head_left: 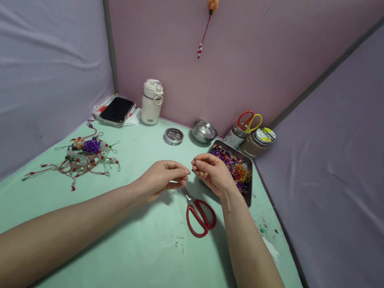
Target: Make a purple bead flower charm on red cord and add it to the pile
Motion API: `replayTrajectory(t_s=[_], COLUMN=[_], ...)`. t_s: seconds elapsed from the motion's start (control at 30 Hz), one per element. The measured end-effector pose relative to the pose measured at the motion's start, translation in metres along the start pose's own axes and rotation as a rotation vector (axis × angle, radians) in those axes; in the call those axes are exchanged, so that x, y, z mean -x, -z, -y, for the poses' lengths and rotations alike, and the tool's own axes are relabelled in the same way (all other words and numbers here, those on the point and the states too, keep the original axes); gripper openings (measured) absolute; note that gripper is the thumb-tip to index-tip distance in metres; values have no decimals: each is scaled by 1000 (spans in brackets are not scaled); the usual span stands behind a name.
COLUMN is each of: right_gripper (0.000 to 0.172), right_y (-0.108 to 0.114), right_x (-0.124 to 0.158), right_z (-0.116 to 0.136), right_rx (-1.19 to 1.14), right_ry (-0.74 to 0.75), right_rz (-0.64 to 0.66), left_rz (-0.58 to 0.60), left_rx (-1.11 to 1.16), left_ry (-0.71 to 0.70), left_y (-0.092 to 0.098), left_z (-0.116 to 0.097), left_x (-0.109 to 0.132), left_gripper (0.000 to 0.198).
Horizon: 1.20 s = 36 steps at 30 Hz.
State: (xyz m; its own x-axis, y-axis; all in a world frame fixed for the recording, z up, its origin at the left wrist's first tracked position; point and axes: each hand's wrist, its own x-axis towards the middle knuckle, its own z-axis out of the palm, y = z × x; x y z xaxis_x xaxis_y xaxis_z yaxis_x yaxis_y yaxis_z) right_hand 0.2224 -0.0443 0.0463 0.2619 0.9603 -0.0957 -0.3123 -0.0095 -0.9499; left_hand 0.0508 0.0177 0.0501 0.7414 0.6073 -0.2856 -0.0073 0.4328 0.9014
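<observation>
Above the middle of the table, my left hand (164, 178) and my right hand (215, 172) face each other, fingertips a small gap apart. Thumb and fingers are pinched together on both. Something tiny and dark shows at my right fingertips, too small to name; whatever the left pinch holds is not visible. Just below the hands lie red-handled scissors (202, 218), their blade tips close under my left fingers. Behind my right hand sits a dark tray (250, 190) of mixed beads and yellow thread (242, 174), partly covered by that hand.
Beaded string ornaments (86, 155) are heaped at left. Along the back stand a phone (117, 109) on a box, a white bottle (151, 102), a round tin (173, 136), a metal bowl (204, 132), a jar with scissors (236, 135) and a lidded jar (258, 143). A beaded cord (213, 4) hangs on the wall.
</observation>
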Motion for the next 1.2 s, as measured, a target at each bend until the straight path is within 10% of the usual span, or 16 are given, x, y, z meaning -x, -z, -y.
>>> replayTrajectory(t_s=[1.2], right_gripper=[19], right_y=[-2], right_x=[2], right_z=[-1], right_rx=[19], right_ry=[23], right_rz=[53], left_rz=[-27], left_rx=[-30], left_ry=[6], left_y=[0], left_z=[0], left_x=[-1], left_gripper=[23])
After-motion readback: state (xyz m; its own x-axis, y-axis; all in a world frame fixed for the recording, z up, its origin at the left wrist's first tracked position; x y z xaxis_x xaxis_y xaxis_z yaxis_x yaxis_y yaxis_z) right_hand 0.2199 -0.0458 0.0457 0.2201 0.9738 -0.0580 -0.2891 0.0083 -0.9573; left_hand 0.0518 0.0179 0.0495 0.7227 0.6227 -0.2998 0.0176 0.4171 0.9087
